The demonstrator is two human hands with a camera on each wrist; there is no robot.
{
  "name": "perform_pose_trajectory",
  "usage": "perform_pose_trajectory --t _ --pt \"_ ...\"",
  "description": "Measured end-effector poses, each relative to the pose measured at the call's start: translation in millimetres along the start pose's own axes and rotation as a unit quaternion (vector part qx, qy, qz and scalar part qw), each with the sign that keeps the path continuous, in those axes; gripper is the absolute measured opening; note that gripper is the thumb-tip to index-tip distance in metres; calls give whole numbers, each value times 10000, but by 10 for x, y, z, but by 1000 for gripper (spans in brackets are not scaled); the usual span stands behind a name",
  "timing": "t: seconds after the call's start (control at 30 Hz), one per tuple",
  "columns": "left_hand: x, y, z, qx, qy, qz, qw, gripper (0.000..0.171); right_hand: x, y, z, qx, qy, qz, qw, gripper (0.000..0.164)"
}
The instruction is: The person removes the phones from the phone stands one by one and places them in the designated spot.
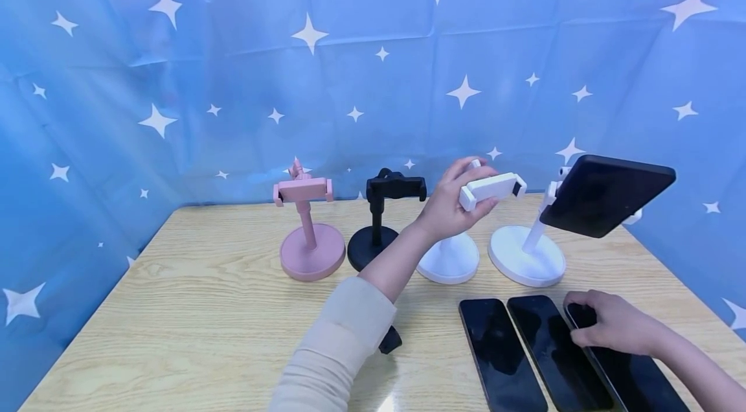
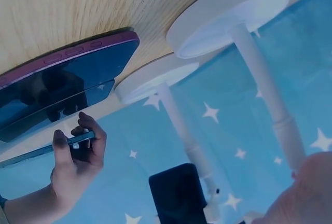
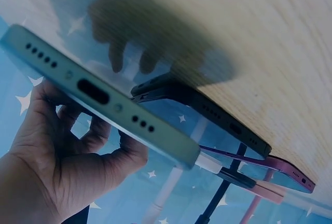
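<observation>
My left hand [image 1: 457,201] grips the white clamp [image 1: 494,188] of a phone stand, its fingers curled behind the holder. The round white base [image 1: 449,260] of that stand sits on the table, its stem mostly hidden by the hand. At the right, my right hand [image 1: 619,322] holds the rightmost phone [image 1: 638,379] between thumb and fingers across its long edges. In the right wrist view, that phone's greenish end [image 3: 104,97] shows a charging port and speaker holes. Two more dark phones, one left [image 1: 504,357] and one middle [image 1: 558,350], lie side by side to its left.
A second white stand [image 1: 527,256] at the right bears a dark phone [image 1: 606,195] tilted in its clamp. A pink stand [image 1: 311,253] and a black stand [image 1: 373,243] stand left of my left hand. Behind the wooden table [image 1: 204,308] hangs a blue star-patterned curtain [image 1: 373,75].
</observation>
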State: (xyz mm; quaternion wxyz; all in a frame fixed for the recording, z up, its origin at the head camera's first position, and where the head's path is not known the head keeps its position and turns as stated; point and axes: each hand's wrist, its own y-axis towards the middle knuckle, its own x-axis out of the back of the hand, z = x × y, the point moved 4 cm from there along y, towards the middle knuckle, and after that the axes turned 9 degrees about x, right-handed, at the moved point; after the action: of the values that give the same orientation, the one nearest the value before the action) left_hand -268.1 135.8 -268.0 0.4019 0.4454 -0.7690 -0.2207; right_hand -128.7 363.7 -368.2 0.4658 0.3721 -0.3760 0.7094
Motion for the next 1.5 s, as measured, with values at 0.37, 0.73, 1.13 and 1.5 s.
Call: perform_pose_trajectory --t 0.37,0.73,1.13,1.5 --pt "24 18 60 515 -753 151 9957 38 -18 3 -51 -90 51 3 9999 48" --pt "31 5 82 816 -1165 207 9896 35 -13 24 -145 -114 -97 -145 9998 51" --pt "53 -13 74 845 -1175 210 9892 35 19 85 -155 141 -300 -738 9967 47" --pt "47 -12 60 945 -1198 271 9879 35 21 171 -211 -42 -284 -649 9975 48"
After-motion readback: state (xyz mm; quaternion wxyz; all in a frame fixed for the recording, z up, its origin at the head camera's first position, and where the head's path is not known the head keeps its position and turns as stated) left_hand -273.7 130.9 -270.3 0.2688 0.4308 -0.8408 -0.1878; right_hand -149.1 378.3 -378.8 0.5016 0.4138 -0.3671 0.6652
